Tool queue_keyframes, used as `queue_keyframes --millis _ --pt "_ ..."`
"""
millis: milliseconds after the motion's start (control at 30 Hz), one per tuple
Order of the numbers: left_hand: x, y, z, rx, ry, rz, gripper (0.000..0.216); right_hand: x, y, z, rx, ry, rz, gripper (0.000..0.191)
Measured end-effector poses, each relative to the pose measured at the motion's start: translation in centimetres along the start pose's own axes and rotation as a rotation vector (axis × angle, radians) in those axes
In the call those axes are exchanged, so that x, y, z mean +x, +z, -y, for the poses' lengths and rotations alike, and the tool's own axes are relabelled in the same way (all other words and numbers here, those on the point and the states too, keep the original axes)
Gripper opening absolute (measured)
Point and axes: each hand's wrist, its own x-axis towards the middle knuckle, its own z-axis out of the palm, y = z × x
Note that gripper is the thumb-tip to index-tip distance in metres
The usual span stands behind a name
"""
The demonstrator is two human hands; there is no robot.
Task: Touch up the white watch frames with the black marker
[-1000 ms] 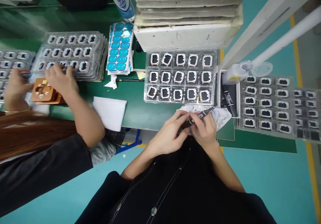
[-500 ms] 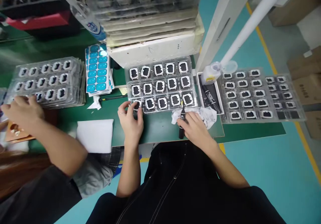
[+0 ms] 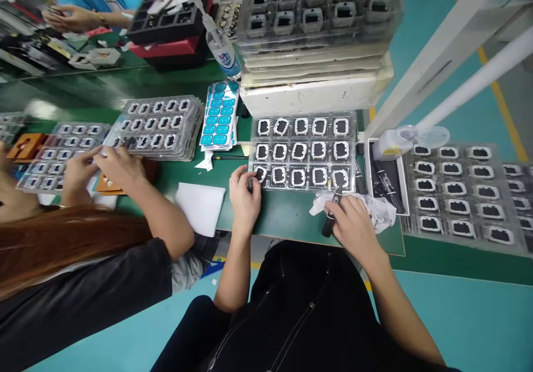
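Observation:
My right hand (image 3: pixel 353 222) is closed around a black marker pen (image 3: pixel 332 216), its tip pointing up toward a clear plastic tray (image 3: pixel 308 184) of white-rimmed black frames. Crumpled white paper (image 3: pixel 382 212) lies under and beside that hand. At the tray's front left corner, my left hand (image 3: pixel 245 200) has its fingers curled, with a small black cap-like piece (image 3: pixel 250 184) showing between thumb and fingers. Close to those fingertips, one white-rimmed frame (image 3: pixel 261 174) sits tilted in its cell; whether they touch it is unclear.
A white box (image 3: pixel 391 205) of markers and a clear bottle (image 3: pixel 393 143) stand right of the tray, before more filled trays (image 3: pixel 456 194). Behind rises a tall tray stack (image 3: pixel 316 44). Blue sticker sheets (image 3: pixel 219 116), a white cloth (image 3: pixel 200 208) and a co-worker's hands (image 3: pixel 120 169) are leftward.
The view has swung left, so more of the co-worker and bench shows. My left fingers have drawn back slightly from the corner frame, and the black piece now shows. The marker stays in my right hand.

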Motion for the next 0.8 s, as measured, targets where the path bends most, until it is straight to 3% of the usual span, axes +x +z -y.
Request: queue_keyframes --millis 267,433,533,600,667,733,800 --pt "-0.1 -0.2 1.5 0.019 -0.045 -0.05 0.019 1.1 1.0 0.3 0.019 0.024 -0.063 0.046" --pt "0.0 0.0 1.8 0.047 -0.043 -0.035 0.03 0.7 0.9 0.5 -0.061 0.078 -0.14 0.047" --pt "-0.8 -0.1 1.0 0.046 -0.04 -0.129 0.032 0.2 0.1 1.0 -0.092 0.113 -0.204 0.043" --pt "-1.8 -0.2 0.0 0.05 -0.01 -0.279 0.034 -0.3 -0.6 1.5 -0.063 0.144 -0.271 0.029" --pt "-2.9 -0.3 -0.9 0.048 0.073 -0.397 0.031 -1.0 -1.5 2.0 0.005 0.179 -0.36 0.029" --pt "-3.6 -0.4 -1.7 0.029 0.154 -0.404 0.026 -1.8 -2.1 2.3 0.088 0.21 -0.431 0.034" --pt "-3.4 -0.4 -2.0 0.02 0.152 -0.32 0.024 -2.4 -2.4 2.6 0.163 0.218 -0.464 0.036"
